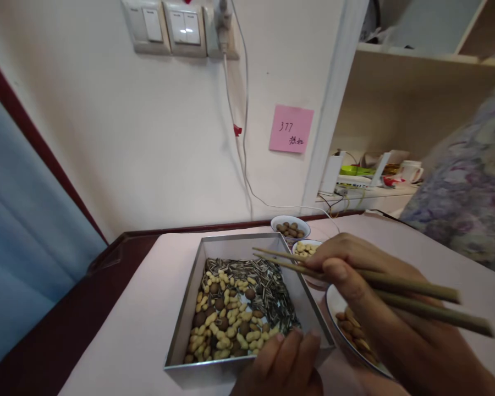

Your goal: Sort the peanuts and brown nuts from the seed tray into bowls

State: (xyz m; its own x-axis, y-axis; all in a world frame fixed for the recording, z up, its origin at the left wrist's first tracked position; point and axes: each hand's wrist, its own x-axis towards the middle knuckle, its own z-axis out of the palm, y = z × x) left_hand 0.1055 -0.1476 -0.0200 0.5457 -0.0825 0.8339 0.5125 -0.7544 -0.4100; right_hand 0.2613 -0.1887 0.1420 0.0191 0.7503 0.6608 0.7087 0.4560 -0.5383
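Observation:
A square metal tray [190, 297] sits on the table and holds a mix of peanuts [225, 327], brown nuts and striped sunflower seeds [272, 286]. My right hand [355, 269] is closed round a pair of wooden chopsticks [396, 289]. Their tips [258, 253] hang over the tray's far right corner with nothing between them. My left hand [286, 357] rests on the tray's near right rim, fingers curled over the edge.
Three small bowls stand right of the tray: one with brown nuts [291, 226], one with peanuts [305, 248], one partly hidden under my right hand [346, 324]. A white cable [247, 181] hangs down the wall. A floral sleeve [470, 187] fills the right edge.

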